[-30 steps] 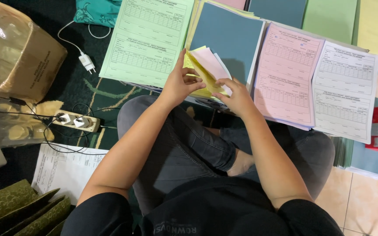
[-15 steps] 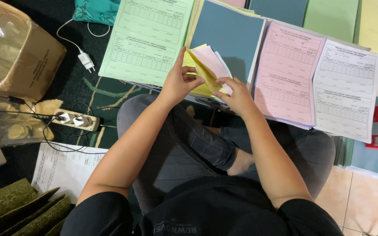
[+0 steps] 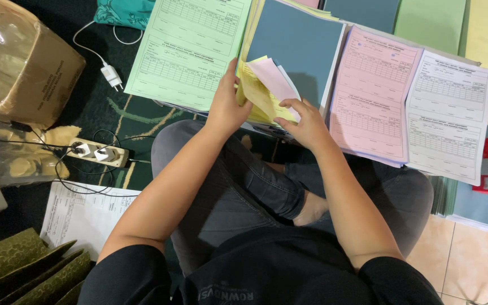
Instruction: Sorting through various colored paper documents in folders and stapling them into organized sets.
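We pinch a small sheaf of papers (image 3: 266,90) between both hands: our left hand (image 3: 227,104) is clamped on its left edge with the thumb up along the fold, and our right hand (image 3: 306,121) has its fingertips pressed together on the lower right corner; the sheaf sits over our knees at the near edge of a blue-grey card cover (image 3: 297,51). The sheets are thin and limp, bending in a fan; we count yellow ones, one pink and one white, though the exact number of yellow leaves we cannot tell. Three flat printed forms lie about it, each ruled with tables: a green form (image 3: 190,48) to the left, a pink form (image 3: 371,93) and a white form (image 3: 447,116) to the right; a white power strip (image 3: 97,152) lies on the dark carpet beside a brown cardboard box (image 3: 35,73).
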